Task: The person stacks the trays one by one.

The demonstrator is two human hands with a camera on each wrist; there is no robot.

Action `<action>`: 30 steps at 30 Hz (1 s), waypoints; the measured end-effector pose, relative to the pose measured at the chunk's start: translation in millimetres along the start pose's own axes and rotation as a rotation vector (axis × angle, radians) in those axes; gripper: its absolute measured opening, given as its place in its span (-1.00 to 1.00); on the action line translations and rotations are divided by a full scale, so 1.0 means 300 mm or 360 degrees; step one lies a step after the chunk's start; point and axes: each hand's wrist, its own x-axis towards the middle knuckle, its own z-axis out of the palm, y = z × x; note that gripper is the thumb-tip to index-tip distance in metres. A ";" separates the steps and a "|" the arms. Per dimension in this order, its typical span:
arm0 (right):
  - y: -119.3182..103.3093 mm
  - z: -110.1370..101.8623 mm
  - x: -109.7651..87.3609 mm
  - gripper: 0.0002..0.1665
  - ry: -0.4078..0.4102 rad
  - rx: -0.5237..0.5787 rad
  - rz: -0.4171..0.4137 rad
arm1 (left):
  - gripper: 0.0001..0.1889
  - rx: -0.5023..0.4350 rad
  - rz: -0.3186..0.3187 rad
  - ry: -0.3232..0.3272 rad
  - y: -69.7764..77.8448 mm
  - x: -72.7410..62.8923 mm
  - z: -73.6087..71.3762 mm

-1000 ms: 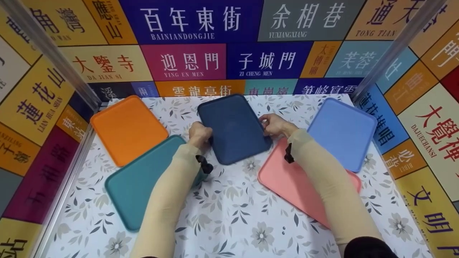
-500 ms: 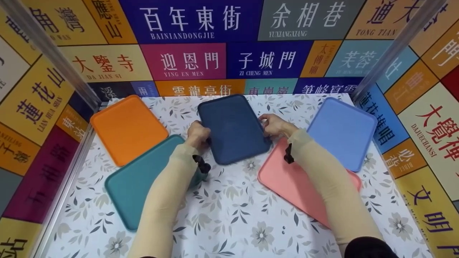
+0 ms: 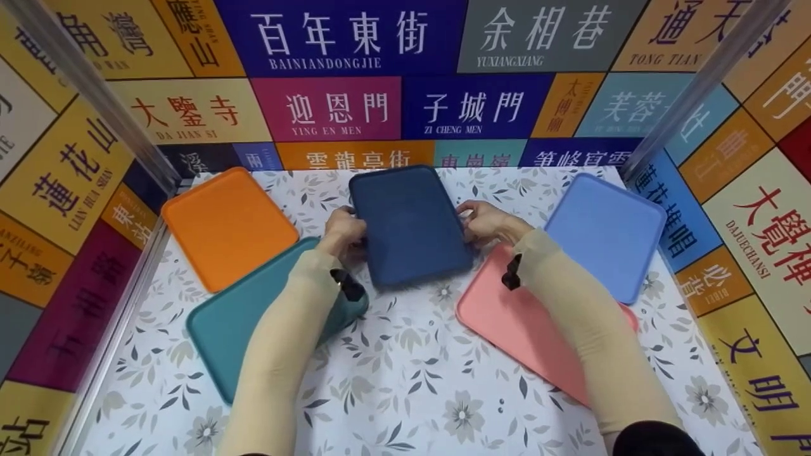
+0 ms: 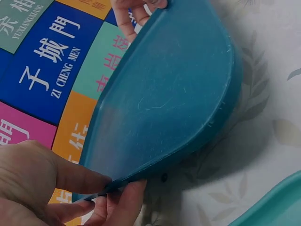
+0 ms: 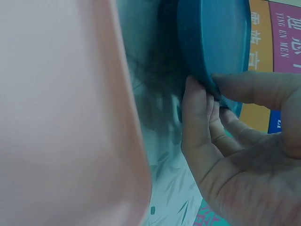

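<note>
A dark navy tray (image 3: 415,221) with a raised rim is at the back middle of the table, turned slightly. My left hand (image 3: 345,228) pinches its left edge, thumb over the rim and fingers beneath, as the left wrist view shows. At the opposite edge my right hand (image 3: 491,223) grips the rim between thumb and fingers. In the left wrist view the tray (image 4: 164,84) looks bluer, and a shadow lies on the cloth under its near side. The right wrist view shows my right fingertips (image 5: 195,92) under the tray's rim.
Left of the hands lie an orange tray (image 3: 228,228) and a teal tray (image 3: 234,335), their edges meeting. On the right are a pink tray (image 3: 507,316), partly beneath my right forearm, and a light blue tray (image 3: 605,234). Printed panels (image 3: 342,107) wall the flowered table.
The navy tray has turned slightly, its near edge shifting left and a little away. My left hand has moved left and back with it; the right hand stays nearly in place.
</note>
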 end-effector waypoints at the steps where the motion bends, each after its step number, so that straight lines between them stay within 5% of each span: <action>1: -0.001 -0.002 -0.004 -0.15 -0.0005 0.0013 0.0001 | -0.27 -0.0033 -0.0002 -0.0017 0.020 -0.044 -0.008; 3: -0.004 -0.004 -0.011 -0.16 -0.0016 0.0040 -0.0001 | -0.27 -0.0098 -0.0005 -0.0047 0.043 -0.102 -0.019; 7: -0.004 -0.004 -0.021 -0.22 0.0004 0.0104 -0.0017 | -0.26 -0.0132 0.0001 -0.0068 0.056 -0.118 -0.035; 10: -0.002 -0.007 -0.023 -0.30 0.0052 0.0196 -0.0033 | -0.24 -0.0050 0.0066 -0.0051 0.035 -0.033 -0.037; 14: -0.001 -0.010 -0.023 -0.37 0.0111 0.0370 -0.0038 | -0.22 -0.0052 0.0109 -0.0072 0.035 -0.004 -0.043; 18: -0.001 -0.013 -0.022 -0.34 0.0136 0.0471 -0.0048 | -0.22 -0.0142 0.0085 -0.0137 0.077 -0.102 -0.060; 21: -0.002 -0.015 -0.023 -0.25 0.0133 0.0501 -0.0065 | -0.24 -0.0112 0.0096 -0.0151 0.093 -0.132 -0.066; 30: -0.006 -0.007 -0.027 -0.24 0.0161 0.0529 -0.0098 | -0.27 -0.0125 0.0188 -0.0163 0.110 -0.111 -0.078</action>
